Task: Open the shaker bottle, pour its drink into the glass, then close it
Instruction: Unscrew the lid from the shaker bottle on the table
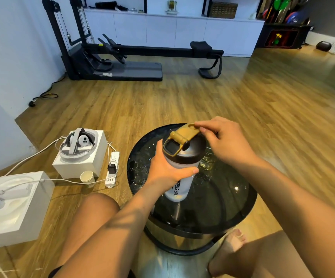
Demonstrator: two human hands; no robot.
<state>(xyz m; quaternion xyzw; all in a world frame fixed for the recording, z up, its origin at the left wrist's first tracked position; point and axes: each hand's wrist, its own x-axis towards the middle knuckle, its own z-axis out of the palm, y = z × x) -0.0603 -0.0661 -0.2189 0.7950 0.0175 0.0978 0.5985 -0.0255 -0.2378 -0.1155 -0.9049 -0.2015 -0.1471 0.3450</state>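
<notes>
Left hand (165,171) grip clamped round shaker bottle (179,189) under lid; right hand (220,143) grip above, pinching tan flip cap (184,135), seemingly lifted off spout; glass (209,161) beyond left grip on worktop (232,197); I judge opening nearly done; pour, close left

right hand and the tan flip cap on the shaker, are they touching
Touching. The head view shows the right hand pinching the end of the tan flip cap, no gap.
</notes>
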